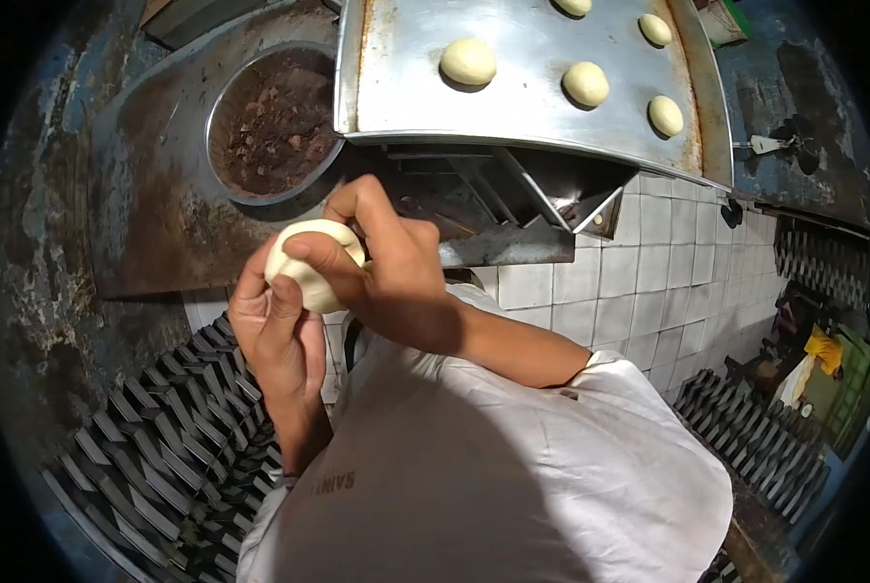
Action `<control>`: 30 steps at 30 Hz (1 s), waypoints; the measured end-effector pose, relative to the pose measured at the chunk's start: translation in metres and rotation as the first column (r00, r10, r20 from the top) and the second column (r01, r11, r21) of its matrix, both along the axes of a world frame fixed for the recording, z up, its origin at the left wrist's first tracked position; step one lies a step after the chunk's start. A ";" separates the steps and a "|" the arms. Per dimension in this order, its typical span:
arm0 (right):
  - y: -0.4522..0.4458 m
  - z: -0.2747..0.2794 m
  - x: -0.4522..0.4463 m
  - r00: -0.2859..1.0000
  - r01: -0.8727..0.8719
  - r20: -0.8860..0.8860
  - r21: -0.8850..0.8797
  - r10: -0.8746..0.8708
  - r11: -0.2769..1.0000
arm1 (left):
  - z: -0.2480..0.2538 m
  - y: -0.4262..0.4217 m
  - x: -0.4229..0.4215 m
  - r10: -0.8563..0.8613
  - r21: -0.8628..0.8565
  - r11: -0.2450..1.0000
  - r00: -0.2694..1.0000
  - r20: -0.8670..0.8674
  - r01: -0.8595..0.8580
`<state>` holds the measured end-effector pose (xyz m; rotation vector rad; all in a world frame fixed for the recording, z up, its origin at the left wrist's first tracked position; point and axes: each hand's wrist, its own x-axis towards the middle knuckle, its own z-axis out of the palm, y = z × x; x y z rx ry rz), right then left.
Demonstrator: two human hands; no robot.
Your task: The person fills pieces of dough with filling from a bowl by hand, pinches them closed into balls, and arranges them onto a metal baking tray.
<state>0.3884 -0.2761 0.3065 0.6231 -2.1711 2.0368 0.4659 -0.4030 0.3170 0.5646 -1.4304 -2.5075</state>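
A pale piece of dough (308,277) is held up between my two hands, in front of the table edge. My left hand (277,335) cups it from below and the left, its thumb pressed on the near side. My right hand (391,267) grips the upper right rim, with the thumb lying across the top of the dough. The dough looks cupped, with a raised lip; what is inside it I cannot make out. Just beyond my hands stands a round metal bowl (223,165) with a dark brown crumbly filling (284,126).
A metal baking tray (406,107) at the top carries several round dough balls (469,62), spaced apart. Under it are metal troughs (561,185). The worn table (148,233) lies left. Stacked dark metal strips (153,437) stand at lower left, and white tiles (639,262) show at right.
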 end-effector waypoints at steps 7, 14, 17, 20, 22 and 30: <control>-0.015 -0.146 0.014 0.061 -0.006 0.665 -0.745 0.744 0.667 | -0.084 -0.063 0.016 -0.131 0.380 0.920 0.989 0.072 0.095; 0.089 -0.385 0.024 0.996 0.059 -0.059 0.998 -0.068 0.003 | -0.149 -0.160 0.019 -0.139 0.220 0.970 0.975 0.173 0.099; 0.065 -0.327 0.016 0.992 -0.050 0.071 0.980 -0.108 0.191 | -0.159 -0.207 0.026 -0.120 0.159 0.983 0.975 0.185 0.091; 0.012 -0.244 0.012 0.951 -0.217 0.276 0.916 -0.140 0.338 | -0.169 -0.248 0.031 -0.100 0.058 0.994 0.984 0.151 0.092; -0.042 -0.181 -0.006 0.947 -0.245 0.301 0.905 -0.117 0.347 | -0.165 -0.267 0.027 0.026 0.191 0.980 0.993 0.118 -0.048; -0.234 -0.208 -0.106 0.933 -0.205 0.147 0.967 0.329 0.150 | -0.204 -0.313 0.003 0.153 0.192 0.962 0.968 0.199 -0.192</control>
